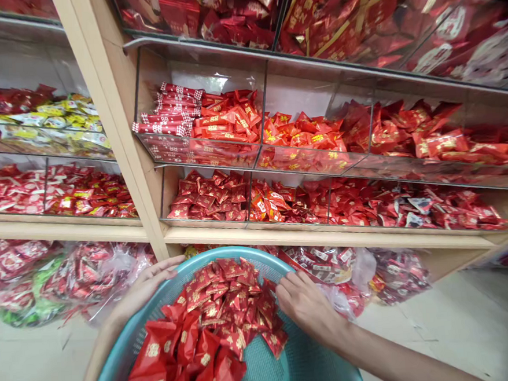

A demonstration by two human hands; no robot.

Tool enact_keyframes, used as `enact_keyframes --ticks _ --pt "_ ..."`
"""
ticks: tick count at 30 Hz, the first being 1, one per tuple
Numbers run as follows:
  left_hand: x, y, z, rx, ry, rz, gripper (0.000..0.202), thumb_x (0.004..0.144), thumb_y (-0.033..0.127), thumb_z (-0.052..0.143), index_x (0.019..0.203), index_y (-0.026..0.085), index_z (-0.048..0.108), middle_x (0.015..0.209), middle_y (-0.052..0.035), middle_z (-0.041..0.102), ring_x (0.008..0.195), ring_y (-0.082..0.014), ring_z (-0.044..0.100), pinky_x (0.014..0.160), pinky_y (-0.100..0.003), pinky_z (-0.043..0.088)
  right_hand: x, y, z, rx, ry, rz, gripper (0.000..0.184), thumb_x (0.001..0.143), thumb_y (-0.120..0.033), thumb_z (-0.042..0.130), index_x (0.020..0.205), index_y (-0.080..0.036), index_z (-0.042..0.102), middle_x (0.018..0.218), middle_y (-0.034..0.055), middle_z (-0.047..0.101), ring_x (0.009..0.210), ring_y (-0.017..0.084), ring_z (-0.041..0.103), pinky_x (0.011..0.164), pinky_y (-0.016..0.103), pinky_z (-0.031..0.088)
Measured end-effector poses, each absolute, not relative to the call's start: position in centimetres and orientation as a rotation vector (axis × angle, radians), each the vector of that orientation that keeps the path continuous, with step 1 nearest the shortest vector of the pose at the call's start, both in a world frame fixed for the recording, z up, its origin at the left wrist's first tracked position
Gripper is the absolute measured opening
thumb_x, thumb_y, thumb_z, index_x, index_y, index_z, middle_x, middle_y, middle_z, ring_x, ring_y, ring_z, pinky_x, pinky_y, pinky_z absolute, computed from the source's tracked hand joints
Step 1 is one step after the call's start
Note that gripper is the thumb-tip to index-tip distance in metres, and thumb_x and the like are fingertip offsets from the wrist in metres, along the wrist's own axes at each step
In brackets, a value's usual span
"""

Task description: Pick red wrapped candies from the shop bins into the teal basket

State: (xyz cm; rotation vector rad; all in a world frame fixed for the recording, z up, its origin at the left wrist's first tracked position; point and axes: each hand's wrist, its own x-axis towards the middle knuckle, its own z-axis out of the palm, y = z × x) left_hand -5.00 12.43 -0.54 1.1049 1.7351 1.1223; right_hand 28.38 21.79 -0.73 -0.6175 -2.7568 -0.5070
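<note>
A teal mesh basket (292,368) sits low in front of me, heaped with small red and gold candy packets (215,326). My left hand (145,285) lies over the basket's far left rim, fingers curled along the edge. My right hand (303,303) reaches into the basket at its right side, fingers bent down and pressed against the edge of the packet heap. Whether those fingers pinch a packet is hidden.
Wooden shelving (115,136) holds clear acrylic bins (199,153) full of red wrapped sweets, with yellow-green ones (57,120) at upper left. Plastic bags of sweets (90,271) lie on the pale floor (441,322) beneath the shelves.
</note>
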Motion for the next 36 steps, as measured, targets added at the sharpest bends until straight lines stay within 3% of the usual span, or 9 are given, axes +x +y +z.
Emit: enact_keyframes --ticks 7,14,24,30,36 --pt "-4.8 12.4 -0.1 1.114 1.740 1.095 0.049 0.067 0.043 0.059 0.111 0.024 0.062 0.121 -0.0021 0.060 0.114 -0.0279 0.051 0.095 -0.034 0.041 27.4 20.8 -1.2 -0.503 -2.837 -0.675 0.015 0.078 -0.011 0.054 0.069 -0.018 0.044 0.067 0.0012 0.049 0.065 0.018 0.041 0.059 0.032 0.025" --pt "-4.8 12.3 -0.3 1.090 1.715 1.161 0.039 0.068 0.040 0.061 0.106 0.030 0.065 0.118 0.0005 0.062 0.113 -0.0270 0.052 0.096 -0.034 0.041 26.7 21.4 -1.8 -0.660 -2.779 -0.637 0.015 0.077 -0.009 0.052 0.069 -0.019 0.045 0.067 0.0015 0.050 0.066 0.018 0.043 0.060 0.033 0.027" --pt "-5.1 12.4 -0.8 1.042 1.677 1.163 0.050 0.067 0.038 0.064 0.114 0.021 0.060 0.121 -0.0050 0.059 0.111 -0.0246 0.054 0.092 -0.030 0.044 25.1 21.7 -2.2 -0.697 -2.802 -0.534 0.013 0.079 -0.008 0.050 0.071 -0.018 0.051 0.072 0.0022 0.056 0.071 0.019 0.047 0.063 0.032 0.031" --pt "-4.6 12.2 -0.2 1.046 1.704 1.161 0.053 0.064 0.040 0.065 0.113 0.019 0.061 0.121 -0.0042 0.059 0.111 -0.0264 0.054 0.090 -0.029 0.045 26.2 21.6 -1.0 -0.810 -2.807 -0.178 0.014 0.083 -0.032 0.052 0.079 -0.019 0.054 0.080 0.0024 0.058 0.079 0.019 0.051 0.071 0.031 0.036" --pt "-4.4 12.2 0.0 1.049 1.717 1.188 0.044 0.066 0.041 0.062 0.107 0.024 0.065 0.117 -0.0029 0.062 0.109 -0.0269 0.055 0.093 -0.033 0.044 27.4 21.8 -0.5 -0.846 -2.733 -0.101 0.021 0.083 -0.040 0.051 0.085 -0.020 0.054 0.085 0.0037 0.059 0.083 0.019 0.052 0.074 0.032 0.036"
